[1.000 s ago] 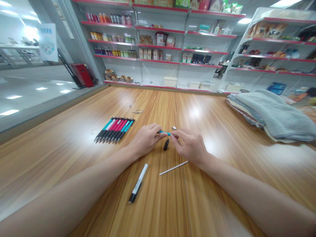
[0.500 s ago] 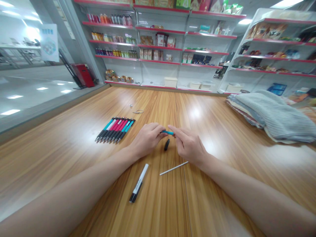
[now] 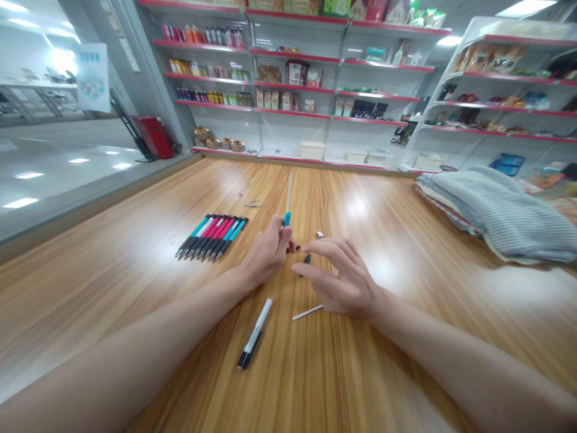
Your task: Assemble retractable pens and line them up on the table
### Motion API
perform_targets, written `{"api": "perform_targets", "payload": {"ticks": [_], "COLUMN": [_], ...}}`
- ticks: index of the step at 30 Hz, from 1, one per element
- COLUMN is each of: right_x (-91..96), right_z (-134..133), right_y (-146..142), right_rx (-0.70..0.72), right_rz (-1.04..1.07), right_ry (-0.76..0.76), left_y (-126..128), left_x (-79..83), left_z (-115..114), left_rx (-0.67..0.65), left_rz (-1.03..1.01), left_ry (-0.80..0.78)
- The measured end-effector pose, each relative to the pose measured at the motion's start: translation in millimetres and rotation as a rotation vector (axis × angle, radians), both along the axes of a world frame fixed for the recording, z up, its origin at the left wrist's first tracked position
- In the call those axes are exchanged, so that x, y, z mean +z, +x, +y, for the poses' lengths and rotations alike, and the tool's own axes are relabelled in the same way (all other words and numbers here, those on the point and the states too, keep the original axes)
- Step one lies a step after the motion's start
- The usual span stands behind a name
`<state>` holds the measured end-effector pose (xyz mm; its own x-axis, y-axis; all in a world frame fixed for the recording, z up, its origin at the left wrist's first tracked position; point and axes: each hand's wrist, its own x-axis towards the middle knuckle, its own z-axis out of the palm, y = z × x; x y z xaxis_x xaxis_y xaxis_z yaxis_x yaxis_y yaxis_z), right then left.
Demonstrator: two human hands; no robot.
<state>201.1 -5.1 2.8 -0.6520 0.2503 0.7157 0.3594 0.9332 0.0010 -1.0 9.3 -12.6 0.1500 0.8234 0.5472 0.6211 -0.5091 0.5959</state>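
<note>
L hand (image 3: pixel 267 252): thumb & fingers pinch cyan pen barrel (image 3: pixel 287 218), held steeply tilted above bench (image 3: pixel 396 373); its lower portion is hidden by the digits. Pale strip (image 3: pixel 289 191) runs on from barrel's far end; faint & translucent, identity can't be told. Sm. black part (image 3: pixel 294 248) shows under L fingertips, mostly covered; unclear whether joined to barrel.

R hand (image 3: pixel 342 279): thumb & index spread apart, w/ black grip (image 3: pixel 308 259) seen in the gap btwn them, lying on bench; its lower end is partly hidden by thumb, & contact can't be judged. Remaining R fingers overlap, hard to separate.

Metal tip (image 3: pixel 320 234): just beyond R index, too sm. for detail. White rod (image 3: pixel 307 312): on bench, nearer viewer, R end hidden by R hand. White-&-black pen (image 3: pixel 255 334): lies diag. nearest viewer; lettering illegible.

To L, row of pens (image 3: pixel 211 237), side by side, cyan, pink & white barrels w/ black grips, pts. toward viewer. Beyond: wire loop (image 3: pixel 253 203) & shiny bit (image 3: pixel 240 192), the latter indistinct.

Far R: folded cloth stack (image 3: pixel 500 210), lower layers mostly covered. Background: shelves (image 3: pixel 293 112) w/ bottles (image 3: pixel 211 96) & packets, labels unreadable, top row cut off. Both forearms run out of frame.
</note>
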Motion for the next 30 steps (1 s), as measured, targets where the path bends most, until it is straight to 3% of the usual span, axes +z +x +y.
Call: {"api": "perform_targets", "payload": {"ticks": [4, 12, 22, 30], "right_x": [-8.5, -16.0, -18.5, -17.4], "right_z": [13.6, 31.5, 27.8, 28.9], "right_y": [-0.5, 1.9, -1.1, -1.1], "right_rx": [-0.078, -0.212, -0.071, -0.060], "right_rz": [0.062, 0.150, -0.085, -0.146], "right_ry": [-0.137, -0.258, -0.296, -0.293], "left_y": [-1.5, -4.5, -4.6, -1.6], "left_x": [0.9, -1.4, -1.4, -0.4], "left_z": [-0.2, 0.4, -0.5, -0.8], "left_rx": [0.024, -0.018, -0.018, -0.056], "left_rz": [-0.107, -0.067, 0.144, 0.156], "left_ry": [0.023, 0.092, 0.149, 0.112]}}
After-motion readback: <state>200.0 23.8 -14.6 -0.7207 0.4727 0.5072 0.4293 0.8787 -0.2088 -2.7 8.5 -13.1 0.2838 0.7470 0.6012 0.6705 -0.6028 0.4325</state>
